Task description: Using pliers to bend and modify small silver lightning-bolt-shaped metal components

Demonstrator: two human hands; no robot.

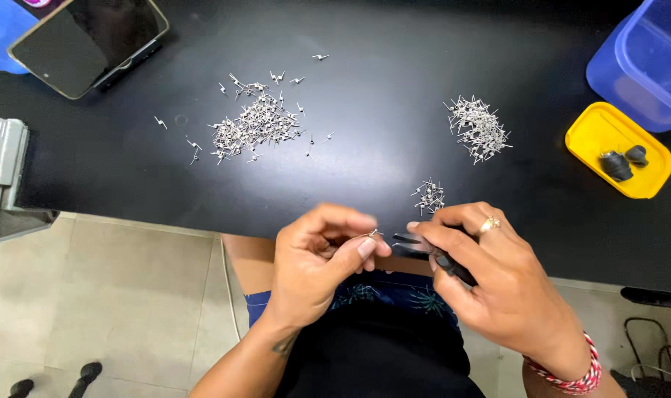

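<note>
Two bare hands meet at the near edge of a black desk, seen from above; the left hand has its grip pinched shut, thumb against forefinger, on one small metal pin, held just off the desk's edge; the right hand, a ring on one finger and a red-and-white braided band at the wrist, is clenched around dark tweezers, whose tips point left and stand just beside the pin, though contact cannot be made out.

Three heaps of the same silver pins lie on the desk; the largest pile is spread loosely across the left-centre, with strays scattered round it; a tighter right pile sits well apart to the right; a small cluster rests just beyond the right hand's fingers.

At the far left a phone with a dark screen leans tilted beside a blue object; a grey metal device juts in at the left edge; at the right a yellow tray holds two black rubbery parts, and a blue plastic tub stands just behind it; below the desk's edge the person's lap and a tiled floor are in view.
</note>
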